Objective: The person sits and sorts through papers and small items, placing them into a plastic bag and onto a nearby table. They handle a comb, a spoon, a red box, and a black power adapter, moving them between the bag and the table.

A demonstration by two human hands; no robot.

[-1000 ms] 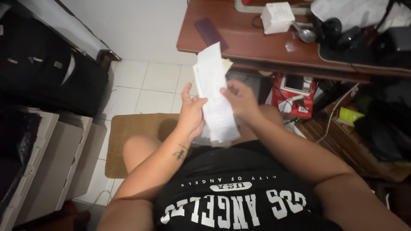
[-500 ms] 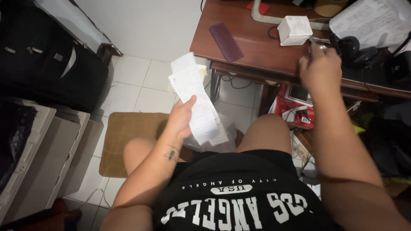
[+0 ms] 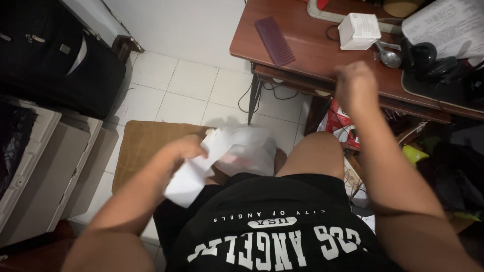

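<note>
A lived-in room at home. A wooden surface (image 3: 312,50) carries a purple comb (image 3: 275,34), a spoon (image 3: 389,56) and headphones (image 3: 426,55). Beside it lie white floor tiles (image 3: 176,85), a brown mat (image 3: 146,146) and a black suitcase (image 3: 60,65).

The long white paper slips (image 3: 194,171), held upright mid-frame half a second ago, have been swung down to the lower left of centre in the left hand (image 3: 179,151), while the right hand (image 3: 355,85) has been drawn back from the brown wooden desk (image 3: 312,55).
</note>
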